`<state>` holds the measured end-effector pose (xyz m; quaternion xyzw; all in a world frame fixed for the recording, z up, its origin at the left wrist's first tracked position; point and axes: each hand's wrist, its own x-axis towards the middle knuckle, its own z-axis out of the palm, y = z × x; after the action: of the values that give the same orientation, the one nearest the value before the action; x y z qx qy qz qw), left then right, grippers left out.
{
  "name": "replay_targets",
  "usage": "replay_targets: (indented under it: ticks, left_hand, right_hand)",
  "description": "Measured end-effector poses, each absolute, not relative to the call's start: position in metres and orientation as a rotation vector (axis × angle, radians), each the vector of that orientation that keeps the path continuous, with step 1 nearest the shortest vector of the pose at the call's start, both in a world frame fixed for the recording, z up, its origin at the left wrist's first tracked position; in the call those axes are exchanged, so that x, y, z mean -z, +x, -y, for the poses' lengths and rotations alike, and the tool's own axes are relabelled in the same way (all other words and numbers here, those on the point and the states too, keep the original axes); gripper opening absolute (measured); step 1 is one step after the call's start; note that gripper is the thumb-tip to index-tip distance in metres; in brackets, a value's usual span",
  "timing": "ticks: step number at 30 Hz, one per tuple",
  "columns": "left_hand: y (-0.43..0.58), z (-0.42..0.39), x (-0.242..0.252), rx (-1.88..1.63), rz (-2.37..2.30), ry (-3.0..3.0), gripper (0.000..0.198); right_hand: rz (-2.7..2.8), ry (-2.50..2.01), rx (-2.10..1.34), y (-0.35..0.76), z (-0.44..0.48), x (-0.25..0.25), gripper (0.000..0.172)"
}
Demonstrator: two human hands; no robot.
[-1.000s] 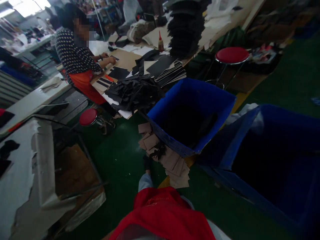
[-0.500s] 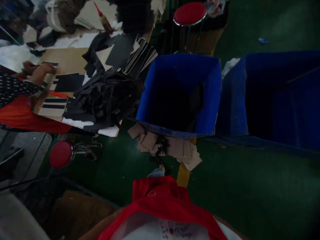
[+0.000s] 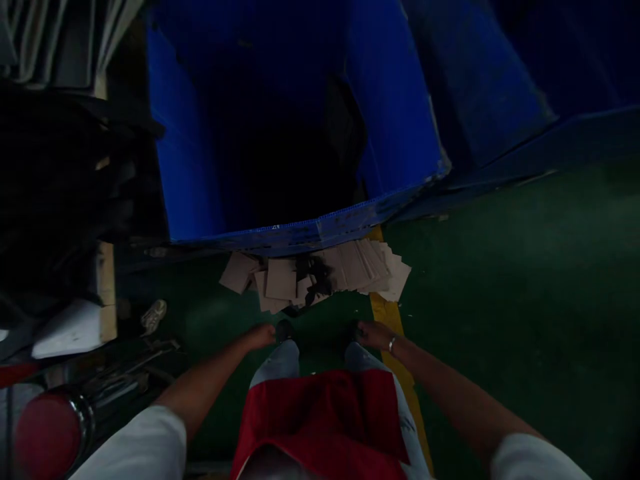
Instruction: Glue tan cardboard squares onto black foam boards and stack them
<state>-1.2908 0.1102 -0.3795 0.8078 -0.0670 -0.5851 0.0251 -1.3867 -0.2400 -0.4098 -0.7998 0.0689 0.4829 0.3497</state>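
I look straight down at my legs and red apron [image 3: 325, 413]. My left hand [image 3: 260, 335] reaches down beside my left knee, its fingers curled under and mostly hidden. My right hand [image 3: 373, 333], with a ring on one finger, hangs by my right knee, fingers also turned down out of sight. Neither hand shows anything in it. Just ahead of both hands, a spread of tan cardboard pieces [image 3: 350, 270] lies on the green floor, with a small clump of black scraps [image 3: 315, 277] on top of them.
A big blue plastic bin [image 3: 300, 230] stands right behind the cardboard, dark inside. A second blue bin [image 3: 480, 100] is at the right. A table with black material [image 3: 60, 200] is at the left, a red stool [image 3: 45, 433] below it. A yellow floor line [image 3: 395, 353] runs under my right arm.
The view has swung down from the workshop and the seated co-worker to the floor at my feet. Both my arms have come into view, reaching down toward the cardboard pieces.
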Motion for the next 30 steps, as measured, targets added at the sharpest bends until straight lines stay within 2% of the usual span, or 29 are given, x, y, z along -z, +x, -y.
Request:
replay_targets:
  ticks: [2, 6, 10, 12, 15, 18, 22, 25, 28, 30]
  left_hand:
    - [-1.259, -0.114, 0.444, 1.746, 0.256, 2.621, 0.016]
    - [-1.216, -0.116, 0.543, 1.603, 0.369, 2.782, 0.029]
    - [-1.197, -0.113, 0.617, 1.441, 0.442, 2.858, 0.061]
    - [-1.191, -0.106, 0.65, 1.364, 0.474, 2.872, 0.077]
    - [-1.181, -0.087, 0.695, 1.204, 0.579, 2.893, 0.089]
    - [-1.169, -0.061, 0.728, 1.023, 0.811, 2.853, 0.088]
    - [-1.168, -0.038, 0.746, 1.004, 0.992, 2.688, 0.05]
    - [-1.191, -0.036, 0.739, 1.12, 0.937, 2.516, 0.032]
    - [-1.239, -0.048, 0.722, 1.27, 0.911, 2.268, 0.027]
    - [-1.277, -0.061, 0.712, 1.374, 0.872, 2.109, 0.026]
  right_hand:
    - [-0.138, -2.174, -1.182, -1.354, 0.218, 0.468, 0.046]
    - [-0.091, -2.331, -1.101, -1.293, 0.17, 0.567, 0.062]
    - [0.084, -2.513, -1.144, -1.258, 0.141, 0.644, 0.079]
    - [0.278, -2.595, -1.117, -1.252, 0.135, 0.672, 0.076]
    - [0.373, -2.531, -0.973, -1.249, 0.132, 0.701, 0.048]
    - [0.259, -2.367, -0.941, -1.243, 0.141, 0.711, 0.037]
    - [0.213, -2.063, -0.919, -1.234, 0.189, 0.681, 0.031]
    - [0.002, -1.785, -0.772, -1.241, 0.244, 0.633, 0.03]
    - [-0.207, -1.721, -0.783, -1.264, 0.292, 0.598, 0.032]
    - [-0.262, -1.786, -0.847, -1.29, 0.309, 0.595, 0.028]
